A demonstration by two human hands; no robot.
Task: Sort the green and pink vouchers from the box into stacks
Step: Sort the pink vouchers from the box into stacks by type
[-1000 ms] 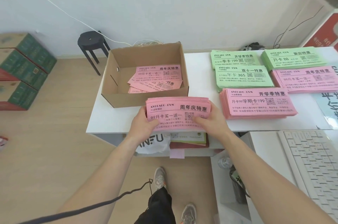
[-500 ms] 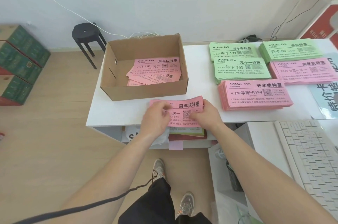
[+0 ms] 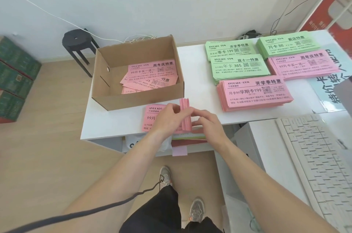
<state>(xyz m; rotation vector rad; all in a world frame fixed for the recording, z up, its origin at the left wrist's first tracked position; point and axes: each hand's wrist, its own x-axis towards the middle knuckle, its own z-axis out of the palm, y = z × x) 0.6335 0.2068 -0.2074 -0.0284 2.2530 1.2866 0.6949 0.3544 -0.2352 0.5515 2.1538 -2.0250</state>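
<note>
My left hand (image 3: pixel 167 118) and my right hand (image 3: pixel 206 125) both grip a bundle of pink vouchers (image 3: pixel 185 116) stood on edge at the table's front edge. One pink voucher (image 3: pixel 151 116) lies flat under my left hand. Behind them the cardboard box (image 3: pixel 114 72) holds several loose pink vouchers (image 3: pixel 150 76). To the right lie sorted stacks: three green stacks (image 3: pixel 240 68), a pink stack (image 3: pixel 255 92) in front of them and another pink stack (image 3: pixel 302 64) further right.
A white keyboard (image 3: pixel 322 162) lies on a lower desk at the right. A black stool (image 3: pixel 78 46) stands behind the box on the left, and green cartons (image 3: pixel 15 78) are piled on the floor. A printed sheet (image 3: pixel 331 88) lies at the table's right end.
The pink bundle lay flat under both hands; now it stands upright on its edge between them, with one voucher left flat on the table at the left.
</note>
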